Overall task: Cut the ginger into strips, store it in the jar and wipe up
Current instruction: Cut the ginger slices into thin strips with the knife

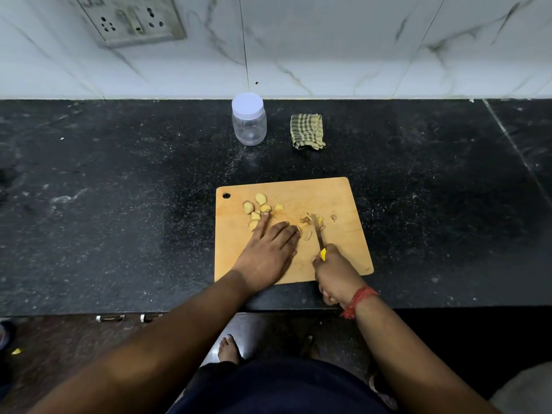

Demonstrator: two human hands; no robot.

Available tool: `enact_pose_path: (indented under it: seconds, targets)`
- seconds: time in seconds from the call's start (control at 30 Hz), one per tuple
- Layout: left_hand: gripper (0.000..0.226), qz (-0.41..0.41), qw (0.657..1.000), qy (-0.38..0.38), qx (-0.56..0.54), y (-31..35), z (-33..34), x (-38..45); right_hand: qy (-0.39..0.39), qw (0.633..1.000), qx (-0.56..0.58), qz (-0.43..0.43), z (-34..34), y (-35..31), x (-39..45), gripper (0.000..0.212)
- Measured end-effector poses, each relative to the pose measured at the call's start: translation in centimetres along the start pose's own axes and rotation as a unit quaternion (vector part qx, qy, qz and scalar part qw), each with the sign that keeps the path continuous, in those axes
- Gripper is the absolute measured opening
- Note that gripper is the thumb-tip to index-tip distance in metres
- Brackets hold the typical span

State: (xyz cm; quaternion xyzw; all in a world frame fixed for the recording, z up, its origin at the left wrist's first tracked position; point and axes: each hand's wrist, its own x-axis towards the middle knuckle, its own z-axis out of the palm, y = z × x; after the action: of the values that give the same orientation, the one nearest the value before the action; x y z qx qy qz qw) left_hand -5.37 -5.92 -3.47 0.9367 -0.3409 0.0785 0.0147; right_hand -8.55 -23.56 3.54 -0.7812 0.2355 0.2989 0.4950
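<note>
Wall socket (131, 20) on marble wall; red wrist thread (358, 301).

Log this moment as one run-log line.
stage: slicing ginger | left hand: flat on board | right hand: grips knife | jar: lidded

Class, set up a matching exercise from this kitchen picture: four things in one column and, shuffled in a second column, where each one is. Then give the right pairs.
Things:
1. jar
2. checked cloth
3. knife
4. ginger slices

Places:
A. gripped in the right hand
B. on the cutting board, by the fingertips of the left hand
C. near the wall, lid on, left of the cloth
D. folded on the counter, right of the jar

Pairs: 1-C, 2-D, 3-A, 4-B
</note>
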Motion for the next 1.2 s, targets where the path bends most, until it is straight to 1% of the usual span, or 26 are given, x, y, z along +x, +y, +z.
enact_pose_path:
  seconds: [0.13, 0.2, 0.27, 0.33, 0.53, 0.7, 0.83, 0.97, 1.13, 1.2]
  targets:
    - [0.051, -0.009, 1.0, -0.022, -0.004, 0.9, -0.5, 1.3, 0.037, 0.996, 0.075, 0.002, -0.7, -0.8, 0.4, 0.01]
    - [0.051, -0.007, 1.0, -0.025, -0.012, 1.2, -0.5, 1.9, 0.043, 0.995, 0.089, 0.0, -1.0, -1.1, 0.5, 0.009]
    - [0.05, -0.019, 0.999, -0.012, -0.026, 1.1, -0.8, 2.0, 0.039, 0.995, 0.09, -0.001, -1.2, -1.3, 0.5, 0.008]
    - [0.05, -0.045, 0.998, 0.002, -0.039, 0.6, -1.1, 2.1, 0.031, 0.995, 0.09, -0.005, -1.3, -1.5, 0.4, 0.009]
    - [0.051, -0.132, 0.99, -0.01, -0.047, -2.6, -2.3, 1.7, 0.015, 0.997, 0.079, -0.011, -1.3, -2.2, 0.1, 0.01]
    - [0.046, -0.211, 0.976, 0.015, -0.056, -5.1, -2.6, 1.1, 0.008, 0.997, 0.069, -0.015, -1.1, -2.9, 0.4, 0.012]
    - [0.042, -0.27, 0.96, 0.028, -0.072, -6.1, -2.6, 0.6, -0.001, 0.998, 0.05, -0.033, -0.7, -3.3, 0.7, 0.012]
    - [0.043, -0.329, 0.939, 0.018, -0.094, -6.5, -2.7, 0.5, -0.005, 0.998, 0.043, -0.04, -0.3, -3.8, 1.0, 0.011]
    - [0.035, -0.407, 0.897, 0.003, -0.174, -7.0, -2.9, 0.9, -0.016, 0.998, 0.048, -0.04, -0.1, -4.6, 1.1, 0.011]
    - [0.033, -0.412, 0.891, -0.005, -0.19, -7.3, -3.0, 1.2, -0.018, 0.998, 0.042, -0.046, 0.0, -4.7, 1.2, 0.012]
